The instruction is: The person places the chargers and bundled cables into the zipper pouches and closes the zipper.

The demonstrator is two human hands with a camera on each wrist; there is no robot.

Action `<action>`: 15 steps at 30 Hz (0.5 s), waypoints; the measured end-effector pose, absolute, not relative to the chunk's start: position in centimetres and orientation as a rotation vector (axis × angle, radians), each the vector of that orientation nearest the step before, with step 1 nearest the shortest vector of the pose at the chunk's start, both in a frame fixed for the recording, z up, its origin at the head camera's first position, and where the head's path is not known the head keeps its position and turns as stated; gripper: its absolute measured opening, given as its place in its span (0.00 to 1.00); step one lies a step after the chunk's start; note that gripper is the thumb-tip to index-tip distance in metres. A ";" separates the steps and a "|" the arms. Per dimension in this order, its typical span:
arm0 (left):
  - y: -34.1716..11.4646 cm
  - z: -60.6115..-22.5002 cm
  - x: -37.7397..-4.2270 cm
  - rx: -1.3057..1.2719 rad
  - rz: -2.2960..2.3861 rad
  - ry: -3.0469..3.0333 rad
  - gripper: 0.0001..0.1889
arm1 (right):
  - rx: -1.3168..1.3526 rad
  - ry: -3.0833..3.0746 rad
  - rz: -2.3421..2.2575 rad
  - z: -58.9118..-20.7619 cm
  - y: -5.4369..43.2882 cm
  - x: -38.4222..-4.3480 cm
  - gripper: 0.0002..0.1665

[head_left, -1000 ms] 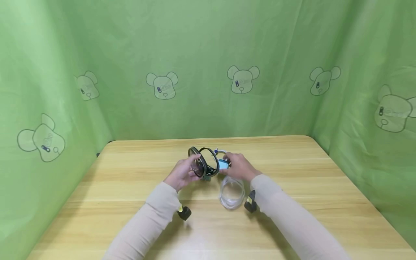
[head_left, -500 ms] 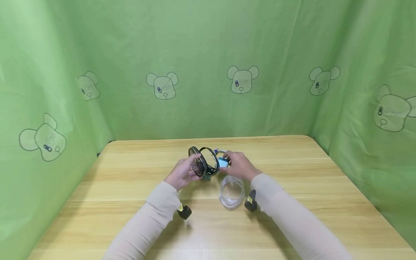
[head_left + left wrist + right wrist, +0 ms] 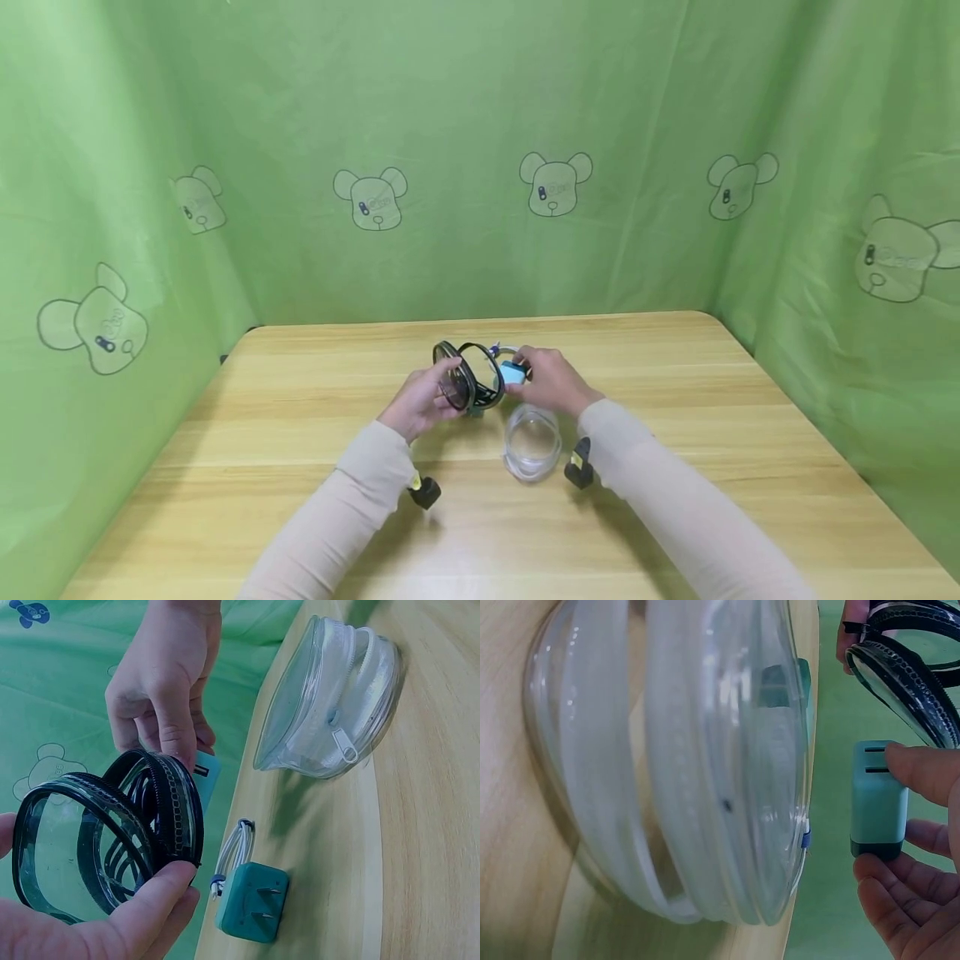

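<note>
My left hand [image 3: 422, 402] holds a round clear zip pouch [image 3: 176, 810] with black trim, thumb on one side and fingers on the other. The pouch gapes open, and a coiled black cable shows inside. My right hand [image 3: 553, 382] pinches a small teal charger block [image 3: 879, 802] between thumb and fingertips; it has two dark slots and a dark end. The block is beside the pouch's right side in the head view. On the table below lies a teal plug adapter [image 3: 255, 900], two prongs showing, next to a bundled white cable [image 3: 238, 844] with blue ties.
A second round clear pouch [image 3: 532, 477] with a white zipper rests on the wooden table [image 3: 675, 383], just nearer than my right hand. Green curtains [image 3: 465, 100] rise behind the table and along both sides.
The head view has shifted very slightly. Both hands keep their holds on the black-trimmed pouch and the charger block, almost in place.
</note>
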State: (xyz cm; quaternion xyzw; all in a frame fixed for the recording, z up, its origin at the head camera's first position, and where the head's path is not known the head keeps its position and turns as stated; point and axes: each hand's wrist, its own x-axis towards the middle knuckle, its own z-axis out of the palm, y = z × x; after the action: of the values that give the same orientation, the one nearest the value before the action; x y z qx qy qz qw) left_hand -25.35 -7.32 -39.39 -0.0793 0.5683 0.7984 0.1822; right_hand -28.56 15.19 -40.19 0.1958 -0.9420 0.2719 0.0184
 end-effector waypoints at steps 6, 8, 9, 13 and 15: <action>-7.3 -39.4 -25.3 -0.216 2.253 1.608 0.33 | 0.614 -2.918 0.848 -39.8 15.2 -28.6 0.28; -7.3 -39.5 -25.4 -0.220 2.251 1.617 0.31 | 0.616 -2.918 0.847 -39.7 15.3 -28.5 0.28; -7.3 -39.5 -25.3 -0.221 2.252 1.621 0.30 | 0.609 -2.919 0.843 -39.7 15.3 -28.5 0.28; -7.2 -39.6 -25.3 -0.240 2.253 1.617 0.28 | 0.622 -2.907 0.824 -39.6 15.4 -28.5 0.28; -7.2 -39.6 -25.4 -0.241 2.258 1.610 0.28 | 0.615 -2.902 0.820 -39.4 15.4 -28.4 0.29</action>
State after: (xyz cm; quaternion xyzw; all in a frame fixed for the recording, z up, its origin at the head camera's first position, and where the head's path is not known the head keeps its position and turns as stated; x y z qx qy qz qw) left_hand -25.36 -7.22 -39.62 -0.0851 0.5692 0.7982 0.1780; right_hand -28.44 15.39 -39.44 0.1996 -0.9424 0.2665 0.0321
